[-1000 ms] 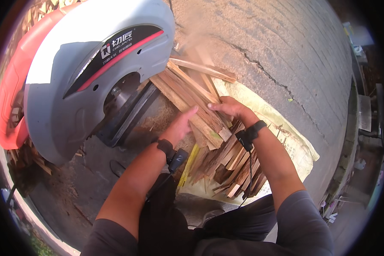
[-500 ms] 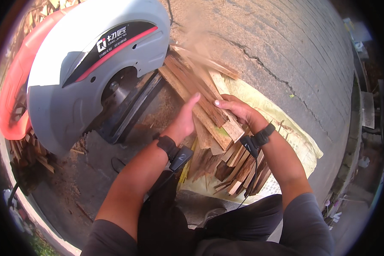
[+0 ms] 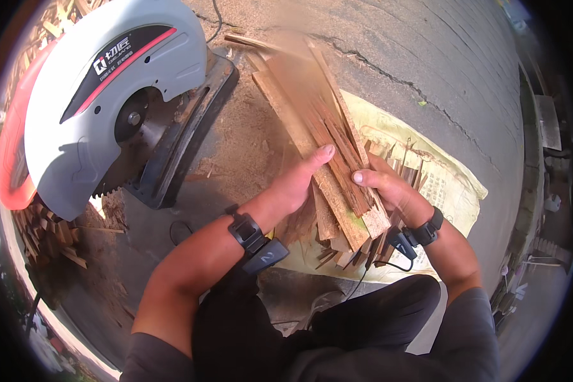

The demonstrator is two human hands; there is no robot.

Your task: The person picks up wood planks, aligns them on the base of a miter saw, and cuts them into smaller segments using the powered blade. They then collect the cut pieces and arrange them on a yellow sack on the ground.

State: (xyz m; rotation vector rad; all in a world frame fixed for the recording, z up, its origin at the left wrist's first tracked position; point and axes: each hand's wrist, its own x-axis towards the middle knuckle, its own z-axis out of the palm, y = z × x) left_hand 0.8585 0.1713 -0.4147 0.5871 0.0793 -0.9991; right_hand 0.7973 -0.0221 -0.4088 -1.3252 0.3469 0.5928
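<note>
While the person sits low over the concrete floor (image 3: pixel 426 57), both hands are wrapped around a bundle of thin wood strips (image 3: pixel 325 140) that reaches away from the body toward the top of the view. The left hand (image 3: pixel 296 184) grasps the bundle from its left side, palm against the wood and thumb laid up along a strip. The right hand (image 3: pixel 388 188) clasps it from the right, thumb pressed across the top of the strips near their close ends. The far end of the bundle is blurred, so single strips there cannot be told apart. Its near ends sit above a loose pile of short wood offcuts (image 3: pixel 344 245) heaped on a pale yellow sack (image 3: pixel 452 191) spread on the floor.

To the left stands a chop saw (image 3: pixel 108 102) with a grey blade guard, a red stripe and a toothed blade showing under the guard; its dark base (image 3: pixel 191 134) lies just beside the far-left part of the bundle. Sawdust (image 3: pixel 248 146) covers the floor between the saw base and the strips. More wood scraps (image 3: pixel 44 232) are stacked at the lower left beside the saw. Each wrist carries a black strap: the left wrist band (image 3: pixel 251 235) holds a small dark box, and the right wrist band (image 3: pixel 426 230) has a thin cable hanging from it. A crack (image 3: pixel 401 79) runs across the concrete beyond the sack.
</note>
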